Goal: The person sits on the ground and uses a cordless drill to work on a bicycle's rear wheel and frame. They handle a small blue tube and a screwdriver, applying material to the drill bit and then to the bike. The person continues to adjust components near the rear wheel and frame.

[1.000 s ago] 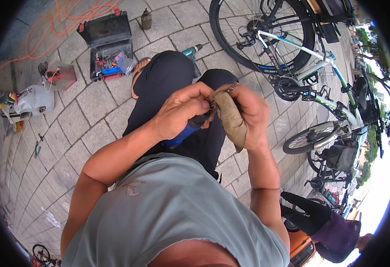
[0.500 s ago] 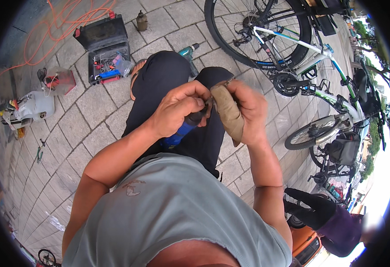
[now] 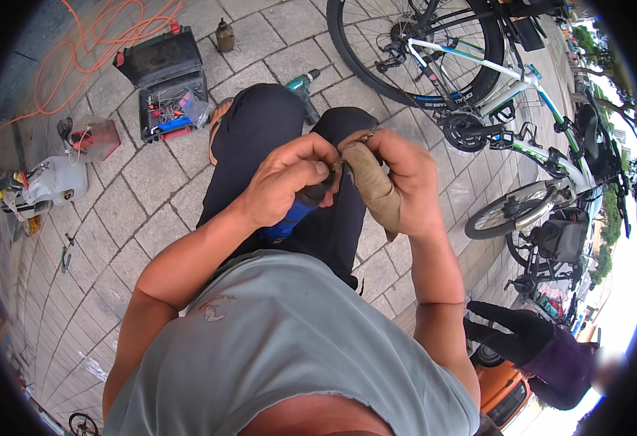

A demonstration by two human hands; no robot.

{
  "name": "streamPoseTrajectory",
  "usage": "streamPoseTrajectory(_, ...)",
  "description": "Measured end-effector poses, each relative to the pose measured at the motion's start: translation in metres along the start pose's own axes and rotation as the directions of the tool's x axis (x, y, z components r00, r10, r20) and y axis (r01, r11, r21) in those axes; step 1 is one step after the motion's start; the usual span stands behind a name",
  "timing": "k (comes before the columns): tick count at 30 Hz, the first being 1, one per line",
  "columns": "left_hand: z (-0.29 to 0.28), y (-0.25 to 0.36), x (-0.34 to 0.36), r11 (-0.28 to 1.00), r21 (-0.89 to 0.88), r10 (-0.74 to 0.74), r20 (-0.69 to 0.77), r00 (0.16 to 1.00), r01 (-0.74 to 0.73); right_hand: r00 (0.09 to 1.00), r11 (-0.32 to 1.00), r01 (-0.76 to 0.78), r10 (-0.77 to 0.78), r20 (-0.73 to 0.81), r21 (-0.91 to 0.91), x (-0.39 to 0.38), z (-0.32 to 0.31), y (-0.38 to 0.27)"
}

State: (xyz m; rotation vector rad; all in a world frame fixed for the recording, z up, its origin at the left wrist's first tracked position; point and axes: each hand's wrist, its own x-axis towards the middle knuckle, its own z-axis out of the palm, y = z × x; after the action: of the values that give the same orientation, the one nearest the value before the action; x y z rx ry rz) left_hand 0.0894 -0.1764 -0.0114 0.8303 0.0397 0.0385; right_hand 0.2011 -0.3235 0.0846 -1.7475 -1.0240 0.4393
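Observation:
My left hand (image 3: 286, 182) is closed above my lap, thumb and index finger pinched together. From under it runs a blue and black cylinder (image 3: 283, 227), its black end by the fingers. Fingertips of both hands meet, and whatever small piece lies between them is too hidden to name. Closed as well, my right hand (image 3: 414, 178) grips a khaki cloth roll (image 3: 371, 185) against its palm. A small dark metallic bit (image 3: 366, 136) shows at that hand's fingertips. Both hands are over my dark trousers (image 3: 257, 138).
Beyond my knees a teal drill (image 3: 300, 86) lies on the paving. An open black toolbox (image 3: 169, 102) stands left of it, near an orange cable (image 3: 79, 54). A white bicycle (image 3: 507, 91) is on the right, and a person in dark clothes (image 3: 544, 352) stands lower right.
My hands keep nearly the same hold, with the cloth roll tilted and shifted slightly left. The surroundings have slid a little in the view.

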Motion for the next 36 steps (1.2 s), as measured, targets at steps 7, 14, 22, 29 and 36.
streamPoseTrajectory(7,0.004,-0.004,0.002,0.999,0.047,0.010,-0.024,1.000,-0.009,0.989,0.990,-0.138,0.135,-0.063,-0.030,-0.011,0.009,0.001)
streamPoseTrajectory(14,0.006,0.004,0.001,0.999,0.029,0.025,-0.032,0.999,-0.024,0.998,0.995,-0.048,0.045,-0.033,-0.091,0.000,0.004,-0.005)
streamPoseTrajectory(22,-0.001,0.000,-0.001,0.998,-0.058,0.000,-0.043,0.999,-0.003,0.996,0.996,-0.088,0.088,-0.006,0.015,0.005,0.007,-0.007)
streamPoseTrajectory(29,0.001,-0.002,0.000,0.997,-0.081,-0.020,-0.068,0.997,0.015,0.996,0.997,-0.079,0.079,-0.035,0.007,0.000,0.009,-0.001)
streamPoseTrajectory(36,-0.001,-0.006,-0.002,0.996,-0.064,-0.063,-0.085,0.994,0.058,0.996,0.995,-0.085,0.083,-0.026,-0.058,-0.001,0.011,0.000)
